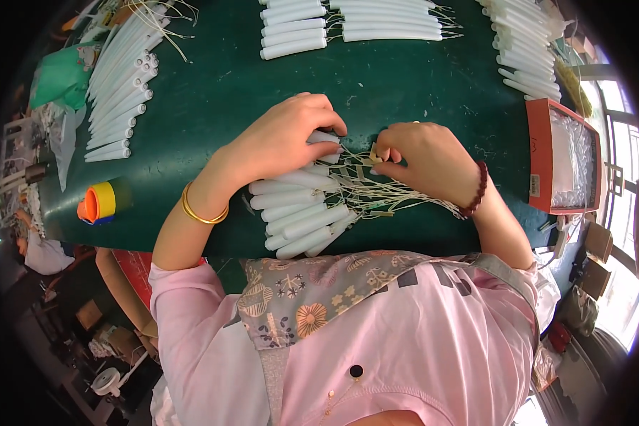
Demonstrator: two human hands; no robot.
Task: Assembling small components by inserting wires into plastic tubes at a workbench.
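Near the front of the green table [213,99], a pile of white tubes [298,199] lies with thin pale wires [397,193] running out to the right. My left hand [284,138] is closed around the end of one white tube [325,138] at the top of the pile, beside its wires. To the right, my right hand [429,156] pinches a small tan piece [375,152] between thumb and fingers, where wires meet it. My palm partly hides that piece. The remaining wires pass below my right hand toward the wrist.
More white tubes lie in rows at the far middle [390,20], far left [121,106] and far right [522,46]. Tape rolls [101,201] sit at the left. A red box [539,160] holding clear plastic stands at the right, with a green bag [60,77] far left.
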